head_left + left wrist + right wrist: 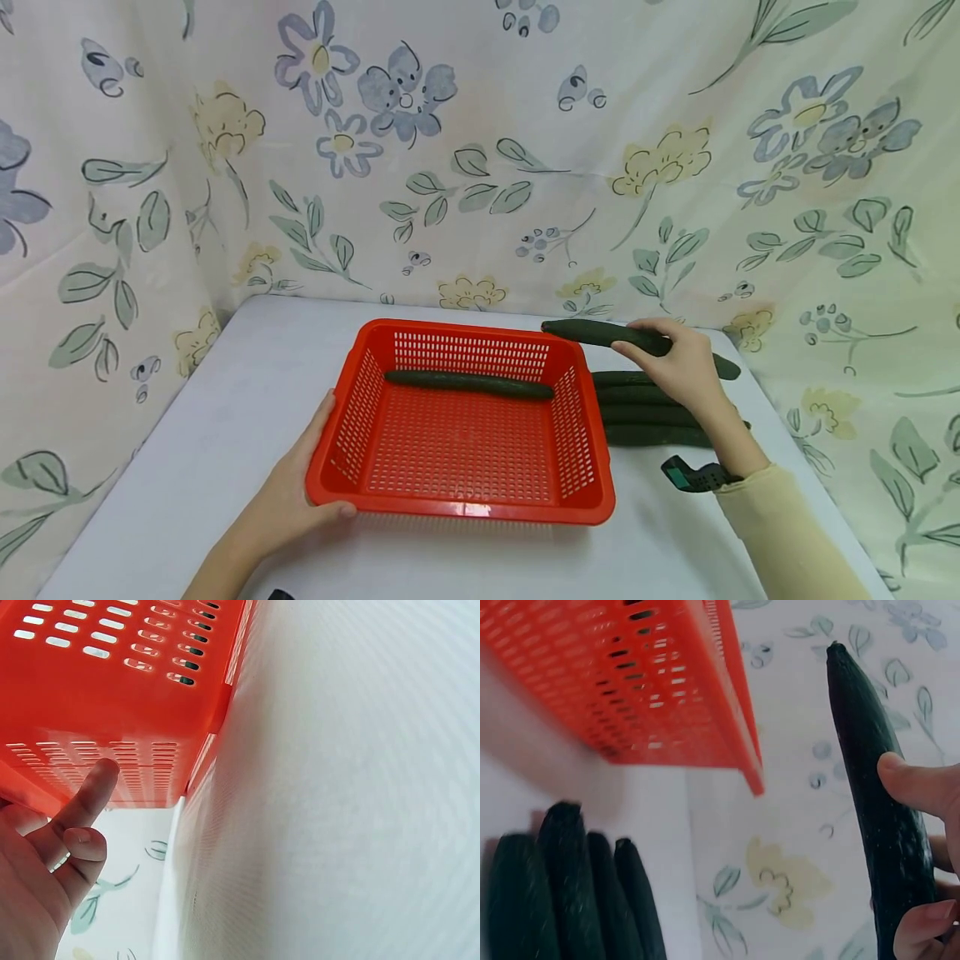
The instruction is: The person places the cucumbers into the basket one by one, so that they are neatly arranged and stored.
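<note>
My right hand (686, 362) grips a dark green cucumber (600, 332) around its middle, thumb on one side and fingers on the other. This cucumber is raised, its tip overlapping the far right rim of the red plastic basket (465, 507) in the head view. At the basket's near left corner, my left hand (288, 492) lies spread, with the thumb on the near rim and the fingers along the left side. One extended fingertip meets the slotted wall in the left wrist view. Inside the basket, another cucumber (468, 382) lies along the far wall.
Several more cucumbers (652, 415) lie side by side on the white table (195, 450), just right of the basket and below my right hand. A flower-printed cloth (480, 242) hangs behind the table and along both sides.
</note>
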Tool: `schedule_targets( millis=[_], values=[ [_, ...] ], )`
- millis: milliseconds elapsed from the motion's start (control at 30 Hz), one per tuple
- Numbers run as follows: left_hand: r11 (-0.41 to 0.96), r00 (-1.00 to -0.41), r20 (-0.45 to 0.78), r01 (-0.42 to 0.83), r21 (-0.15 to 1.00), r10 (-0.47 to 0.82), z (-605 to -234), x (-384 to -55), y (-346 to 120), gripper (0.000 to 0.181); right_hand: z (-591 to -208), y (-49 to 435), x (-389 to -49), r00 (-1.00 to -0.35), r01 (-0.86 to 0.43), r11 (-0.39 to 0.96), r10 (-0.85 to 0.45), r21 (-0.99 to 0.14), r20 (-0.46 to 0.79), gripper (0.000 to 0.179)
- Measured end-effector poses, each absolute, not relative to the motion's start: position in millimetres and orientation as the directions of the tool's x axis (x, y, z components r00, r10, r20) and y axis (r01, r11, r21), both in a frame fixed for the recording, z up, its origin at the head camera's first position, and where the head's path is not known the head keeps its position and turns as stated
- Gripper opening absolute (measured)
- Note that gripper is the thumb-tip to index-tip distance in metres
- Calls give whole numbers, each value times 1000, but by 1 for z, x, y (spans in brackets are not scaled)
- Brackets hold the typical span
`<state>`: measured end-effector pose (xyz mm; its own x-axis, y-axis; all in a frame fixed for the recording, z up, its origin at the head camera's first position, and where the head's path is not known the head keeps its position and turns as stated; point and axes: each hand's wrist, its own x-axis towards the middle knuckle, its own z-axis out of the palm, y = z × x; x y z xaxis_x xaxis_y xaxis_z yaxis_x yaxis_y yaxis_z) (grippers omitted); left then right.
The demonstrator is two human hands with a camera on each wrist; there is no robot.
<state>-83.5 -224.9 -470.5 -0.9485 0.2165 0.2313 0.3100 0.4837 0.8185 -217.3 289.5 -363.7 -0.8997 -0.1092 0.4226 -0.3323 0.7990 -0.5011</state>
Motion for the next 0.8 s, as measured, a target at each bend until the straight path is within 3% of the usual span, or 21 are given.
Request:
schedule_targets(
  millis=[800],
  values=[
    [465, -939, 259, 339, 818, 229, -471, -84, -227, 140, -339, 205, -257, -874, -461, 731, -276, -504, 399, 40]
  ],
)
